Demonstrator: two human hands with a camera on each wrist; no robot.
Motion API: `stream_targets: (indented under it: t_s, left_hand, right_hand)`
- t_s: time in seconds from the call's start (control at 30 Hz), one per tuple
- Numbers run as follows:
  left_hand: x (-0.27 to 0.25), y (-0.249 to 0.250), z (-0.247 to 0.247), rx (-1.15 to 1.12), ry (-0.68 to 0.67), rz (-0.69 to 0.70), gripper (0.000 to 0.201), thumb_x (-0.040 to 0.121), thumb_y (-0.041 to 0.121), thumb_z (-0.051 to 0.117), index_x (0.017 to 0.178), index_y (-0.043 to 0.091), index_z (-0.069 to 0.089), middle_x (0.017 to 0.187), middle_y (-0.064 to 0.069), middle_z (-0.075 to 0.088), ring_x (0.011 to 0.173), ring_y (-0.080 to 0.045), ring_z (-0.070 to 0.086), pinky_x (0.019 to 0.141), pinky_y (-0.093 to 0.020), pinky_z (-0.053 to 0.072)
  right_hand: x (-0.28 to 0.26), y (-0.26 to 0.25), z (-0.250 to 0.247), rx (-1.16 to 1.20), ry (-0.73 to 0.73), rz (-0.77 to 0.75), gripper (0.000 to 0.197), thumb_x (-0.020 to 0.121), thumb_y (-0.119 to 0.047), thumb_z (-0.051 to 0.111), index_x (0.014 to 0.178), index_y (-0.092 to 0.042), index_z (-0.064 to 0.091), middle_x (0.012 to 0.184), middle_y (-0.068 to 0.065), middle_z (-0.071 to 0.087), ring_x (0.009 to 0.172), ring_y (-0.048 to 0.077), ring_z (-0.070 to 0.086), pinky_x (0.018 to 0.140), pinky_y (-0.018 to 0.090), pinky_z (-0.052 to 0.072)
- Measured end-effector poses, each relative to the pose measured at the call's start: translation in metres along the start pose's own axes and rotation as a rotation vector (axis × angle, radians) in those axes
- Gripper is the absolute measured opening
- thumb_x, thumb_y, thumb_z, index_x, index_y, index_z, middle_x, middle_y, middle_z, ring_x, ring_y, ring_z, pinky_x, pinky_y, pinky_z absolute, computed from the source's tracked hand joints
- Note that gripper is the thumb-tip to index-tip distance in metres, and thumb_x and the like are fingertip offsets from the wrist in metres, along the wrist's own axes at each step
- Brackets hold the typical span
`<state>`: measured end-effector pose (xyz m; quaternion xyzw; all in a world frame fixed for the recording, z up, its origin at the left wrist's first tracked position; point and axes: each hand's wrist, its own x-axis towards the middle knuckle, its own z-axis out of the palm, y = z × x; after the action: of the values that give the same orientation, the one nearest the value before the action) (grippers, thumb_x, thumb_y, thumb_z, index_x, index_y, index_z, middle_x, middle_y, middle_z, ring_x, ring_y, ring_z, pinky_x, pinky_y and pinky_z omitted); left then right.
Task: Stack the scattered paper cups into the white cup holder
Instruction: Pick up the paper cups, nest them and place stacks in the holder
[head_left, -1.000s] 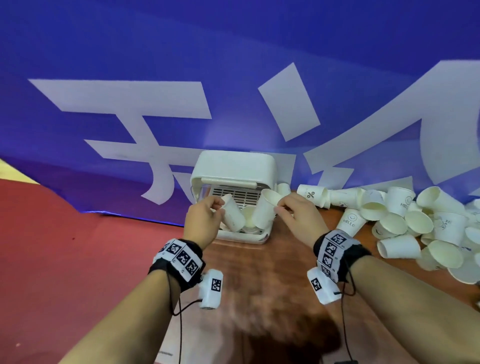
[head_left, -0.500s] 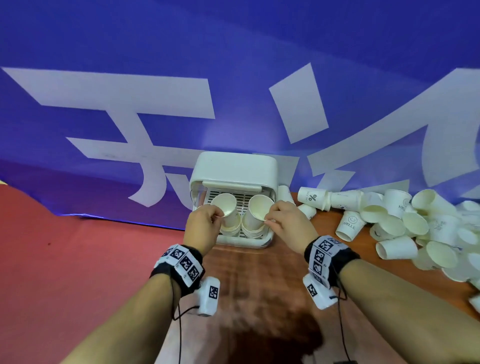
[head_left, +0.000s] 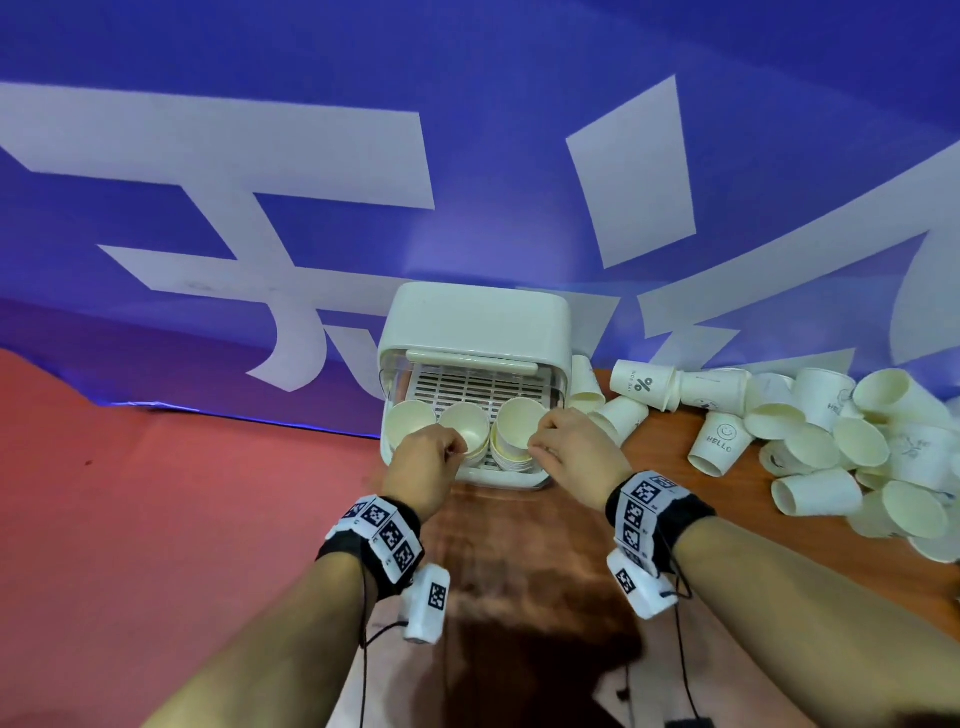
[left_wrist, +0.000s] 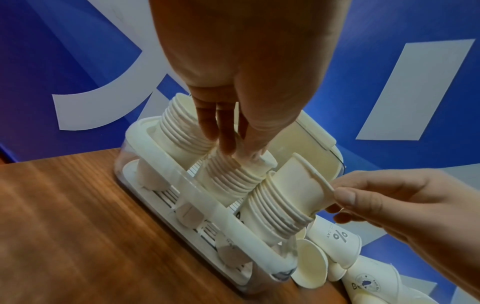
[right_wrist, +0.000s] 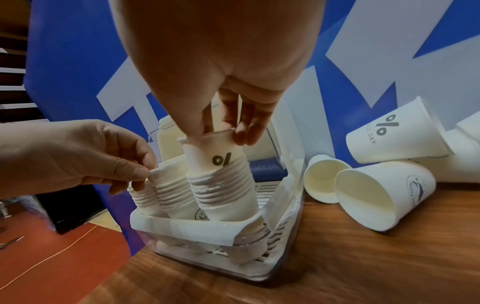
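Cup holder (head_left: 475, 322) at table's far edge, three cup stacks inside; left hand (head_left: 423, 465) pinching middle stack's top cup (head_left: 466, 427), right hand (head_left: 574, 457) pinching right stack's top cup (head_left: 519, 423); loose cups (head_left: 810, 447) scattered right.

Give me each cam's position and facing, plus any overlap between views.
Head: worn high, facing forward and down at the white cup holder; both forearms, left hand and right hand show.
Left wrist: looks along the left hand at the middle stack; right hand enters from the right.
Right wrist: looks along the right hand at the % cup; left hand enters from the left.
Shared: holder, stacks, both hands.
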<state>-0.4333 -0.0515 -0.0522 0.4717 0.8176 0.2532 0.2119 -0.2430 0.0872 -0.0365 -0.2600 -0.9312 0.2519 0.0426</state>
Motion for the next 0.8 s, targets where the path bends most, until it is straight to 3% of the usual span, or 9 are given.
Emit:
stream_targets:
  t_s: [0.2,0.37,0.57,0.8]
  left_hand:
    - [0.003,-0.011,0.009,0.095,-0.038,-0.044,0.008,0.085,0.018,0.064,0.089,0.021,0.07,0.095,0.004,0.068,0.089,-0.018,0.062,0.073,-0.035,0.052]
    - [0.006,-0.012,0.012,0.101,-0.043,-0.027,0.008,0.086,0.018,0.063,0.089,0.02,0.07,0.096,0.002,0.069,0.09,-0.021,0.063,0.073,-0.037,0.053]
    - [0.004,-0.01,0.01,0.114,-0.027,-0.051,0.009,0.088,0.022,0.063,0.091,0.022,0.071,0.099,0.006,0.069,0.092,-0.018,0.063,0.071,-0.031,0.05]
    - [0.0,-0.005,0.008,0.133,-0.034,-0.062,0.012,0.09,0.02,0.061,0.096,0.02,0.071,0.102,0.002,0.069,0.094,-0.021,0.064,0.073,-0.035,0.052]
  right_hand:
    - [0.007,0.002,0.014,-0.018,-0.066,0.033,0.02,0.095,-0.027,0.056,0.095,-0.016,0.073,0.098,0.001,0.058,0.1,0.021,0.047,0.084,0.036,0.044]
    - [0.008,0.005,0.022,-0.035,-0.086,0.027,0.023,0.096,-0.03,0.055,0.098,-0.017,0.073,0.097,0.0,0.059,0.098,0.021,0.046,0.085,0.035,0.043]
    - [0.008,0.007,0.026,-0.052,-0.082,0.031,0.023,0.097,-0.032,0.054,0.099,-0.019,0.073,0.097,-0.002,0.06,0.097,0.02,0.047,0.083,0.028,0.038]
    - [0.009,0.005,0.025,-0.098,-0.123,0.049,0.027,0.099,-0.033,0.048,0.105,-0.021,0.071,0.104,-0.003,0.06,0.101,0.021,0.046,0.086,0.029,0.037]
